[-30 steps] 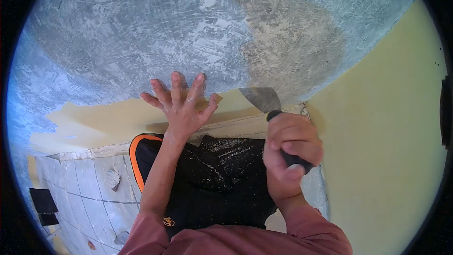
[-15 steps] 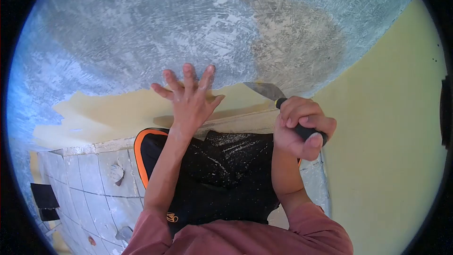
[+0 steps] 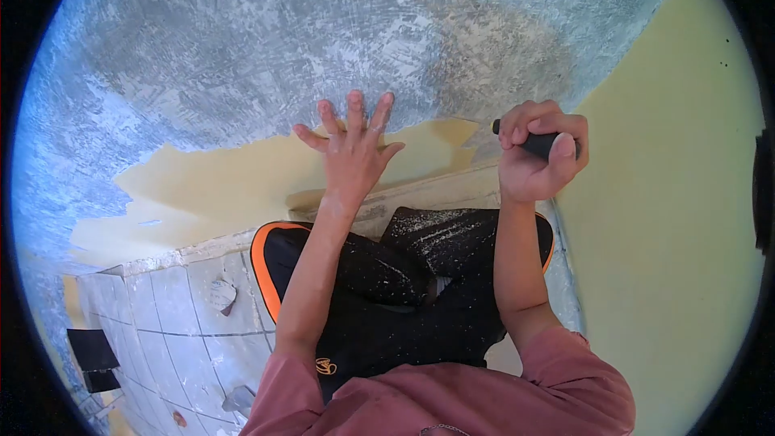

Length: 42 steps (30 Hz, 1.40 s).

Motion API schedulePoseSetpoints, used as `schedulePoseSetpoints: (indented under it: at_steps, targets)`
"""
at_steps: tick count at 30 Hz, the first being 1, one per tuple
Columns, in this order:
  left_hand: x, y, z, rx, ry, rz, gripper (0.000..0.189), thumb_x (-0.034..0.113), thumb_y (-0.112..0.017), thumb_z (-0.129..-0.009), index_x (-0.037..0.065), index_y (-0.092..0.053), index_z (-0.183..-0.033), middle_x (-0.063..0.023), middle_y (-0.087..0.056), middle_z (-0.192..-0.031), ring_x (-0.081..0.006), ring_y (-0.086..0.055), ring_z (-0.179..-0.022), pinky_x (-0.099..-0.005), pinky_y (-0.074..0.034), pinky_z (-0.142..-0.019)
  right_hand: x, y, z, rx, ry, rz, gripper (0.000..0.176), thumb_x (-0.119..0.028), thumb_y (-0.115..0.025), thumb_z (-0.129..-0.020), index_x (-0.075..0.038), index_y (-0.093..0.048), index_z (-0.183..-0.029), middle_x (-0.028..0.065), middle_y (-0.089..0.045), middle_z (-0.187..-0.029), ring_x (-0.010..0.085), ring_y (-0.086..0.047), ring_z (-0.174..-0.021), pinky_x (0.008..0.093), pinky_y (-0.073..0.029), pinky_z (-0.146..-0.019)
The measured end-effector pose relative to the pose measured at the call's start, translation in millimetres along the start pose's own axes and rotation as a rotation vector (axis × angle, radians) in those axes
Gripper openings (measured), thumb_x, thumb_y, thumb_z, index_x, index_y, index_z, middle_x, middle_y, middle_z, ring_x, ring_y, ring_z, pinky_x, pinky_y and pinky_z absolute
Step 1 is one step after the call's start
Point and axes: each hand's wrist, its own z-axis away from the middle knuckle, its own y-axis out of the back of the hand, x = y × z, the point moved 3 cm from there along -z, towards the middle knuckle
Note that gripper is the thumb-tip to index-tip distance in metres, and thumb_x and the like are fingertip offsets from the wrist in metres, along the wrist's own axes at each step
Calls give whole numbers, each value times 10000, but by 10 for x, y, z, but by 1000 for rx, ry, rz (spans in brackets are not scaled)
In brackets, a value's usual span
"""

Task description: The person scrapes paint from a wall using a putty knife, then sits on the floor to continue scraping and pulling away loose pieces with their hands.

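Observation:
My left hand (image 3: 353, 157) lies against the wall with its fingers spread, the tips on rough grey plaster (image 3: 242, 56) and the palm over a strip of yellow paint (image 3: 234, 182). It holds nothing. My right hand (image 3: 542, 152) is wrapped round the black handle of a scraper (image 3: 539, 144), raised near the corner at the right end of that strip. Its blade is hard to make out against the grey patch beside the handle. White flakes lie on my black trousers (image 3: 420, 262).
A smooth yellow wall (image 3: 662, 186) meets the scraped wall at the right. Grey floor tiles (image 3: 173, 299) lie at the lower left, with a pale chunk of debris (image 3: 222, 296) and a black object (image 3: 93, 349). A ledge (image 3: 190, 253) runs along the wall's foot.
My right hand has risen towards the wall corner, and the scraper's blade, plain before, is now barely visible. My left hand stays spread on the wall; the whole view has shifted slightly.

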Motion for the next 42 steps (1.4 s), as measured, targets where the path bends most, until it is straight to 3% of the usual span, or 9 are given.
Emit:
schedulePoseSetpoints:
  at_steps: [8, 15, 17, 20, 30, 33, 35, 38, 42]
  targets:
    - [-3, -65, 25, 21, 46, 46, 1035, 580, -720, -516, 390, -192, -1386, -97, 30, -1486, -457, 78, -1319, -734, 70, -911, -96, -91, -67, -236, 101, -130, 328, -290, -473, -880, 34, -484, -825, 135, -466, -626, 183, -443, -475, 283, -394, -410]
    - [2, -67, 22, 16, 61, 72, 1021, 575, -714, -532, 386, -190, -1388, -92, 20, -1488, -453, 89, -1320, -719, 102, -914, -186, -105, 4, -378, 181, -117, 398, -379, -488, -845, 16, -509, -886, 132, -474, -716, 188, -447, -540, 292, -395, -471]
    - [-1, -56, 29, 51, 70, 115, 972, 561, -708, -562, 379, -221, -1384, -92, -5, -1489, -446, 92, -1323, -694, 132, -924, -173, -62, 107, -430, 79, -24, 411, -394, -328, -882, -81, -526, -1062, 91, -458, -782, 180, -430, -615, 330, -366, -565]
    - [-15, -35, 37, 45, 0, 95, 842, 562, -665, -651, 265, -333, -1365, -149, 3, -1480, -466, 149, -1303, -641, 183, -935, -162, -37, 138, -450, 73, -20, 412, -428, -366, -870, -99, -530, -1056, 79, -454, -785, 177, -430, -642, 323, -362, -578]
    - [-11, -70, 101, 21, 17, 88, 789, 609, -613, -679, 264, -371, -1347, -145, -17, -1480, -455, 139, -1310, -634, 176, -944, -519, -107, -222, -645, -144, -38, 491, -530, -348, -868, -100, -514, -1036, 46, -457, -827, 153, -424, -656, 294, -344, -574]
    - [8, -89, 111, 39, 8, 77, 777, 619, -605, -680, 262, -390, -1336, -143, -28, -1480, -454, 136, -1310, -633, 176, -944, -625, -206, -495, -931, -29, -1, 506, -535, -332, -872, -71, -491, -994, 55, -468, -761, 152, -422, -608, 308, -352, -554]
    - [2, -87, 99, 56, 86, 216, 744, 496, -654, -667, 357, -361, -1336, -75, -68, -1489, -432, 78, -1331, -646, 176, -939, -459, -141, -277, -793, -17, 65, 490, -530, -331, -874, -69, -479, -954, 54, -461, -725, 143, -408, -573, 302, -342, -521]
    - [6, -69, 94, 59, 76, 214, 710, 464, -653, -684, 350, -378, -1329, -68, -82, -1489, -429, 68, -1333, -641, 181, -940, -36, -46, 84, -373, 14, 196, 468, -513, -326, -882, -64, -445, -832, 49, -439, -614, 117, -367, -466, 282, -314, -420]
    - [8, -55, 113, 56, 75, 223, 665, 425, -648, -706, 343, -399, -1317, -52, -100, -1488, -411, 59, -1340, -634, 180, -946, -274, -209, 106, -250, 302, 57, 385, -444, -369, -877, -82, -408, -751, 27, -436, -571, 101, -346, -408, 259, -281, -358]
